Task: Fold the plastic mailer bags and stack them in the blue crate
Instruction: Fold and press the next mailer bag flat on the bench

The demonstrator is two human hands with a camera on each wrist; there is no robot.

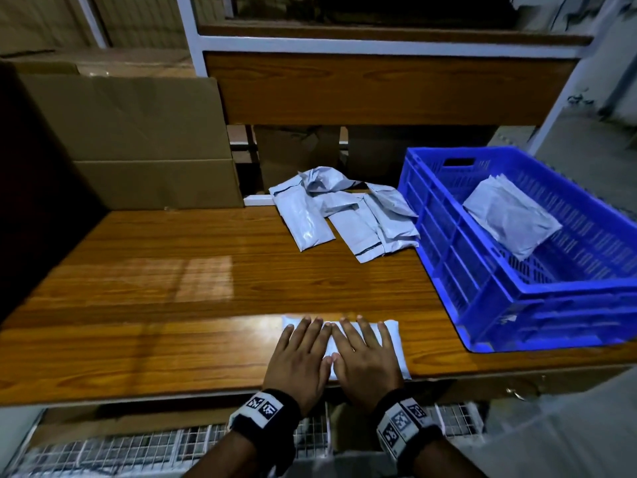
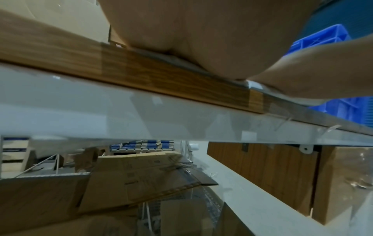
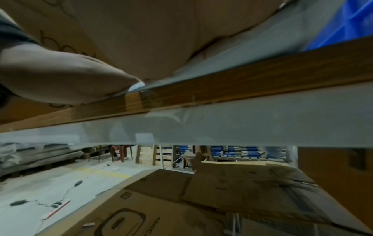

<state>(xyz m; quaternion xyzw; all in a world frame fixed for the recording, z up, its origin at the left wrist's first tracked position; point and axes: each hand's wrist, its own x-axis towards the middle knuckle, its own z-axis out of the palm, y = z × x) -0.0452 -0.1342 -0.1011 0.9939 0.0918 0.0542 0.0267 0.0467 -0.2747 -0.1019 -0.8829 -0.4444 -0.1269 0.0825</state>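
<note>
A folded grey mailer bag [image 1: 393, 336] lies at the near edge of the wooden table [image 1: 172, 288]. My left hand [image 1: 303, 353] and right hand [image 1: 365, 353] press flat on it side by side, fingers straight. A loose heap of unfolded grey mailer bags [image 1: 344, 212] sits at the back of the table. The blue crate [image 1: 517, 298] stands on the right with a stack of folded bags [image 1: 510, 215] inside. In the wrist views only the underside of each palm shows, left hand [image 2: 212, 39] and right hand [image 3: 141, 39], resting over the table edge [image 2: 161, 75].
A large cardboard box [image 1: 138, 143] stands at the back left of the table. A wooden shelf with a white metal frame [image 1: 379, 46] rises behind. Below the table edge lie flattened cardboard boxes [image 3: 222, 191] and wire mesh.
</note>
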